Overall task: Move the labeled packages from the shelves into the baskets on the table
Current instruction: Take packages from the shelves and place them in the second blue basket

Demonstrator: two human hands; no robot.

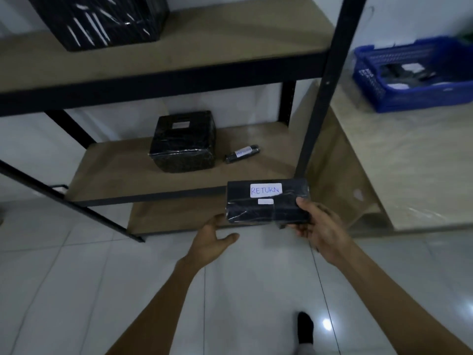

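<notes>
The right hand (316,225), just right of the frame's centre, grips the right end of a flat black package (245,213): the thumb lies on its top face and the fingers curl under it. The left hand (215,238) is at the package's lower left corner, spread, thumb held apart; its fingertips reach the corner, but whether they touch it cannot be told. The package sits between the two hands, level, with a white label (266,190) reading "RETURN" facing up and a smaller label below it.

Behind it, in the middle of the frame, the middle shelf (122,175) bears a black wrapped box (183,147) with a label on top and, just to its right, a small black roll (242,154) with a label. At upper left a large black bundle (102,19) stands on the upper shelf (217,47). At upper right a blue basket (409,97) with packages inside rests on the table (409,162).
</notes>
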